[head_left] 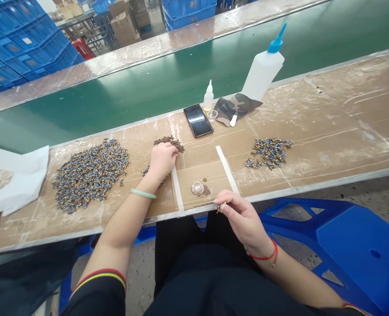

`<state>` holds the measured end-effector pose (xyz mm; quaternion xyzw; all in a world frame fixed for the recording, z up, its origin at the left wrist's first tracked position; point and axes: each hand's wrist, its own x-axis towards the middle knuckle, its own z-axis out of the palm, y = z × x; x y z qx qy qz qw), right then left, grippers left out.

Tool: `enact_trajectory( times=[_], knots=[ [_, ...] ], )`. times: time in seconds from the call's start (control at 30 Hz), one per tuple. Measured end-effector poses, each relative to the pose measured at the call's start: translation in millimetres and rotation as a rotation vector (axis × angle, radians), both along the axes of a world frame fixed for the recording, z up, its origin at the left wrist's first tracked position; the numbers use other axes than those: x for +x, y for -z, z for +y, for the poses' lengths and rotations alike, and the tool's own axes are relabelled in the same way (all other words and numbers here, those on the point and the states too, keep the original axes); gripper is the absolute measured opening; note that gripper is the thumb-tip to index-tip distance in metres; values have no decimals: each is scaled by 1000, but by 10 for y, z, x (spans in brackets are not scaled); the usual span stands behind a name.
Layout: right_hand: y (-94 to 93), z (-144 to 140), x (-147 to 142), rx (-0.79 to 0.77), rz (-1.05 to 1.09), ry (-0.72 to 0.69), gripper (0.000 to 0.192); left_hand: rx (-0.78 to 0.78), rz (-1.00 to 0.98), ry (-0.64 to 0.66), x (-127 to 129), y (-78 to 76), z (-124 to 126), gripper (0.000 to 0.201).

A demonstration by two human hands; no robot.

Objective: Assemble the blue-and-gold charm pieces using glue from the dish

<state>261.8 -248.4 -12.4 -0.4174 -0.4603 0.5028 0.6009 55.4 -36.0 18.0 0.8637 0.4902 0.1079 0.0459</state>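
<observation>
Left hand (163,159) curled, fingertips in small brown parts pile (169,141) on cardboard-covered bench (329,127). Right hand (243,217) at bench edge, pinching one small blue-brass part (219,205). Large blue-brass pile (91,173) further left.

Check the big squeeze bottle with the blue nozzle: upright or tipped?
Upright. The big squeeze bottle stands on its base at the bench's far edge, blue nozzle pointing up, beside the camouflage pouch; neither hand touches it.

The person wears a black short-sleeved top whose cuffs carry red and yellow stripes, and dark trousers. A pale green bangle (143,193) circles the left wrist; a thin red cord bracelet (267,256) (knotted at the side) circles the right.
</observation>
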Motion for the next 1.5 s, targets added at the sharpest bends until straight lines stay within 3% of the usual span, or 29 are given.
enact_trajectory(
  times=[0.2,0.43,0.67,0.83,0.93,1.03,1.1,1.17,1.3,1.5],
  knots=[
    [23,-11,20,-19,-16,0,22,50,114,76,5,53,73,24],
    [23,-20,30,-5,11,31,17,29,240,150,49,-37,65,27],
    [-5,-2,23,9,-16,45,21,-18,155,134,34,-20,49,23],
    [77,-70,60,-13,-21,58,18,-69,3,106,-38,-79,48,17],
    [171,-131,110,-54,-25,80,14,-182,-281,51,-125,-146,-81,15],
    [236,-136,149,-84,-33,120,11,-533,-918,6,-150,-212,-323,19],
    [232,-99,156,-74,-32,128,12,-740,-1213,5,-107,-267,-499,32],
    [192,-51,146,-47,-31,117,12,-854,-1340,9,-33,-334,-650,43],
    [105,-4,103,-5,-41,107,11,-943,-1431,20,91,-470,-839,53],
    [126,-33,72,-48,-85,110,17,-1047,-1557,116,121,-489,-924,48]
  ],
)
